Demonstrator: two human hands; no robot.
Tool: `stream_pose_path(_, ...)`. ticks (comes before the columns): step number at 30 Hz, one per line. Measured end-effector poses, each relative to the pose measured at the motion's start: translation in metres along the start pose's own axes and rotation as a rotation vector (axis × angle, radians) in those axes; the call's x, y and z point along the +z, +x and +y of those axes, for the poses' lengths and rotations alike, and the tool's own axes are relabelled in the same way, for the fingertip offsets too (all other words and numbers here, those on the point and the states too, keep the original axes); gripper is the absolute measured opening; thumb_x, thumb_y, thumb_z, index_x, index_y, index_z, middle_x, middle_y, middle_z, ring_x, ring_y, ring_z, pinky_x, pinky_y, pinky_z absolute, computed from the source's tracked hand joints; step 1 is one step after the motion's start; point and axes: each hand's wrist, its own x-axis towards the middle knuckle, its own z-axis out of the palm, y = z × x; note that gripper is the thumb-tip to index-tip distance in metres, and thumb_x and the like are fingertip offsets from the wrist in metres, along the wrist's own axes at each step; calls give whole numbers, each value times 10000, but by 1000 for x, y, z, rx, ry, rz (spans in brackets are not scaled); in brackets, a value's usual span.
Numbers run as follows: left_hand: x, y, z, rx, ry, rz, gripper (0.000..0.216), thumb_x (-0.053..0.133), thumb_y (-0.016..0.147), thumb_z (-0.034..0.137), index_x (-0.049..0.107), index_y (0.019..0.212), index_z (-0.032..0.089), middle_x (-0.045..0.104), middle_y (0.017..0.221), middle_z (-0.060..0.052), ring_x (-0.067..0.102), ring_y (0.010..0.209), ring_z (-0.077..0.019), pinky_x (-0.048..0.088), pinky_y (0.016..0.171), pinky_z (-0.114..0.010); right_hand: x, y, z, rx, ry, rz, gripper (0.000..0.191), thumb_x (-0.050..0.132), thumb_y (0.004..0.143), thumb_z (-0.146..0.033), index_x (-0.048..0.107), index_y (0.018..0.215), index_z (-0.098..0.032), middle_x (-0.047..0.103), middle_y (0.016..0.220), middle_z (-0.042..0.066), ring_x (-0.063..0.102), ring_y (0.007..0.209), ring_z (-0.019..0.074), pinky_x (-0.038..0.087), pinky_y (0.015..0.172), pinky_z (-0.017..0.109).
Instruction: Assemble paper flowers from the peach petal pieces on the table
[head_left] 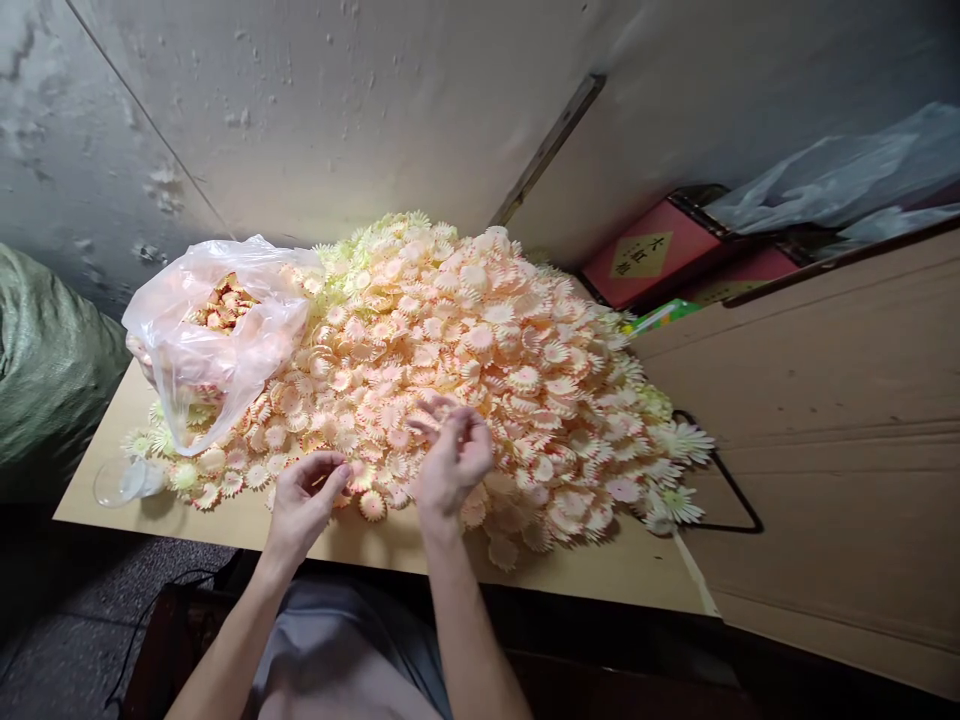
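Observation:
A big heap of artificial flower petal pieces (480, 340), pale pink and cream with toothed edges, covers most of the table. At the heap's near edge, my left hand (304, 500) is closed, thumb and forefinger pinched together. A small pink-edged petal piece (362, 475) shows right beside its thumb tip, but whether the pinch holds it or something else is hidden. My right hand (454, 460) hovers over the front of the heap, fingers apart and partly curled, with nothing visible in it. Another round petal piece (373, 505) lies between the two hands.
A thin plastic bag (255, 360) with more red-edged pieces stands at the left end of the wooden table (570, 580). Beside it is a clear plastic cup (124, 483) on its side. Cardboard (817, 430), red boxes (660, 250) and a black wire frame (739, 490) bound the right.

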Motion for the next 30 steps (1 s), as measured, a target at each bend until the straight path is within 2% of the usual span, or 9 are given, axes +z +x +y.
stream_pose_path(1,-4,0,-3,-2,-1,14,308,823,667,398,703,793,144,707,716,-23,645,590,-124,555,599,-231,-4,9,-2,-35,-32,8,379,378,991,-459,582,1138,-176,643,1236,185,692,1049,250,614,818,392)
stream_pose_path(4,-12,3,-12,-7,-1,53,333,830,653,410,714,809,140,727,746,-40,676,637,-153,578,641,-262,-14,29,-6,-127,-184,-179,444,377,992,-483,650,1164,-179,527,1425,167,532,1316,282,471,1076,488)
stream_pose_path(7,-11,11,-16,-8,13,47,347,826,661,412,716,848,141,736,787,-51,691,685,-168,581,658,-268,-15,25,-8,-194,-294,-362,436,391,993,-472,669,1198,-206,502,1464,131,425,1410,272,390,1145,501)
stream_pose_path(9,-9,16,-15,19,18,26,331,822,674,396,707,859,146,731,794,-46,692,704,-166,578,672,-262,-14,14,-6,-191,-306,-565,383,469,969,-459,679,1197,-233,594,1378,118,536,1316,260,482,1069,458)
stream_pose_path(12,-8,19,-12,73,15,-24,302,808,701,380,704,864,149,733,832,-49,696,760,-167,578,741,-265,-11,-5,0,-100,-268,-796,329,694,836,-428,721,1101,-236,736,1126,91,714,975,232,595,879,386)
stream_pose_path(15,-9,18,-7,77,40,-66,302,798,714,384,726,883,144,739,881,-65,698,813,-179,578,784,-275,-11,-14,9,88,-120,-749,292,777,750,-394,747,963,-198,773,911,66,734,772,204,625,743,337)
stream_pose_path(18,-9,15,-3,51,44,-77,324,796,710,405,739,887,140,733,901,-74,693,809,-186,585,746,-280,-16,-15,17,202,-44,-690,267,784,737,-381,760,923,-191,779,855,59,737,716,207,631,673,324)
stream_pose_path(26,-4,17,-10,51,65,-117,311,767,749,401,736,924,146,743,916,-80,698,804,-179,564,754,-267,-23,-16,15,-24,-251,-716,229,607,909,-376,745,981,-208,776,835,48,727,667,185,591,613,277)
stream_pose_path(30,-2,19,-14,68,90,-129,305,770,744,391,718,920,148,742,899,-76,701,798,-184,552,738,-266,-22,-15,10,-127,-342,-746,233,514,965,-332,663,1100,-213,758,951,57,722,716,171,572,655,270)
